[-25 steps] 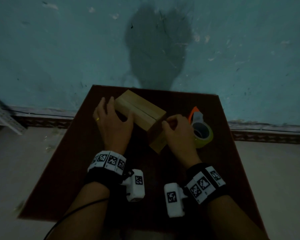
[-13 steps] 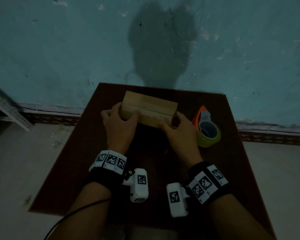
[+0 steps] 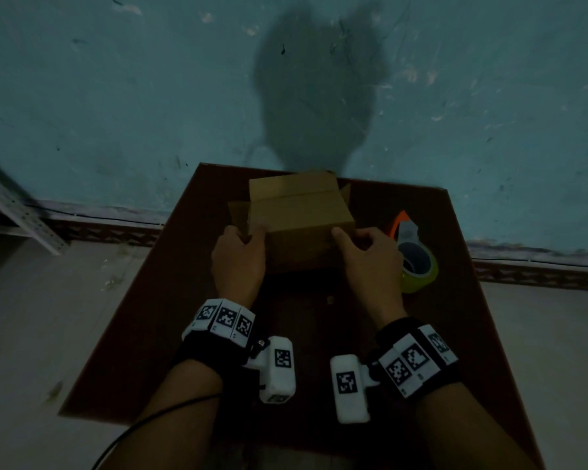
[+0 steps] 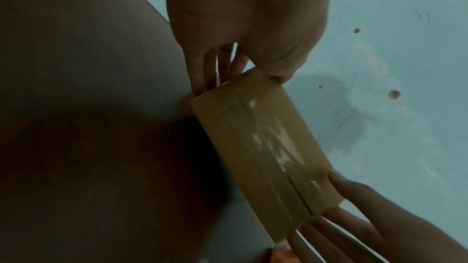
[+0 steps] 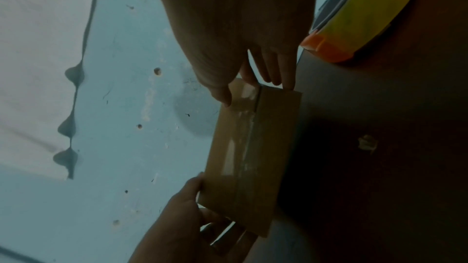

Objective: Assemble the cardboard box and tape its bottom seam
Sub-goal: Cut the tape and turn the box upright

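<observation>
Both hands hold the cardboard box (image 3: 299, 215) over the dark table (image 3: 455, 320). The left hand (image 3: 238, 259) grips one end, the right hand (image 3: 367, 262) the other. Clear tape covers its seam.

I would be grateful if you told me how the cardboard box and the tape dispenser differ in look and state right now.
The cardboard box is plain brown and rectangular; the tape dispenser is a round yellow-green roll with an orange end. The left hand and right hand grip the cardboard box by its two ends, while nothing touches the tape dispenser, which lies to its right. Both are over the dark brown table.
</observation>
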